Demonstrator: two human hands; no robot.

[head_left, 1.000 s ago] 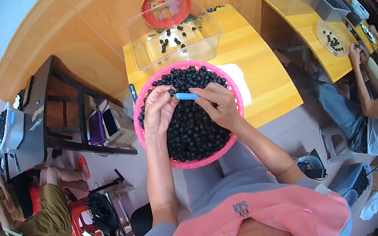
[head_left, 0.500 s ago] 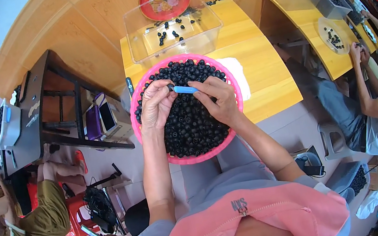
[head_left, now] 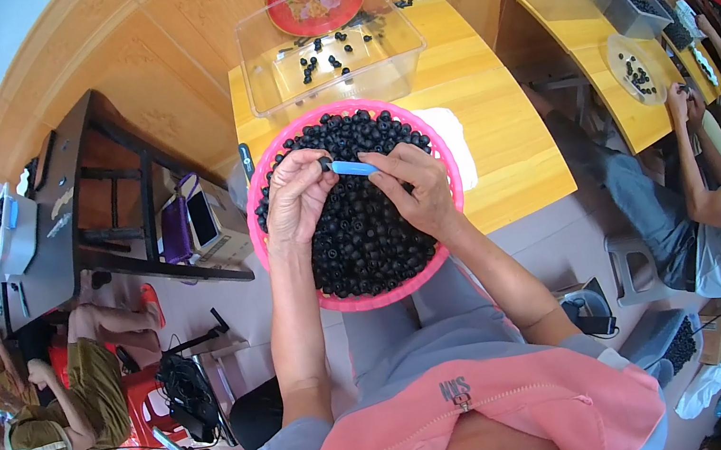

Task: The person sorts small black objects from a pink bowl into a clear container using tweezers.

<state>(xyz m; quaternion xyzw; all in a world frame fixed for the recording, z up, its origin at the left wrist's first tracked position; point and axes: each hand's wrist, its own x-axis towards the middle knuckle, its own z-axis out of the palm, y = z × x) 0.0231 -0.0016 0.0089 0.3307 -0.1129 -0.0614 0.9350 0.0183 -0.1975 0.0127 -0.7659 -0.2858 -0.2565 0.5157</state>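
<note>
Left hand [head_left: 298, 197] pinching small black piece [head_left: 326, 164], 11 o'clock over pink basket [head_left: 259, 233]; right hand [head_left: 415, 188], 2 o'clock, gripping blue tool [head_left: 355, 168]. Looks like tool-on-piece step, tip contact too small to confirm; next move calls for steady pinch, tip aligned
</note>
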